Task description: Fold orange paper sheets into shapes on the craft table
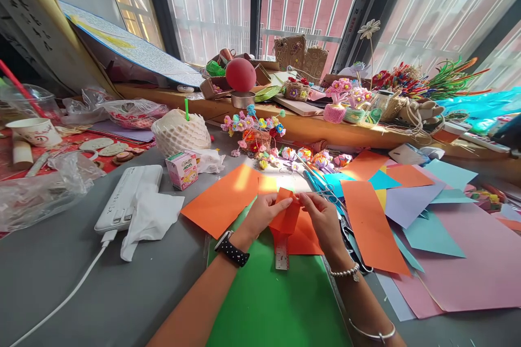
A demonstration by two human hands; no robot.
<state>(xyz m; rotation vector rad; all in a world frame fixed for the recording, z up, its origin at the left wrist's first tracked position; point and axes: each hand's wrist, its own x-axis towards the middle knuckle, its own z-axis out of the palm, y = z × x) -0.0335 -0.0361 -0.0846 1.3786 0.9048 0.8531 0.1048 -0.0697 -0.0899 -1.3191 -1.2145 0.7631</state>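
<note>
Between my two hands is a small piece of orange paper (286, 220), held up over the green mat (277, 303). My left hand (264, 211) pinches its left side, thumb on the near face. At its upper right corner, the thumb and fingertips of my right hand (321, 217) are pressed together on the paper. A short ruler (281, 259) lies just below it, partly covered. More orange paper lies flat beneath and behind my hands, with a large orange sheet (226, 198) to the left. Scissors (315, 176) rest behind my right hand, partly hidden.
Colored sheets, including a pink one (476, 260), overlap on the right. At left are a white power bank (129, 195) with a cable, a tissue (152, 219), a small pink box (182, 169) and a netted coconut (179, 133). Craft flowers (256, 130) stand behind.
</note>
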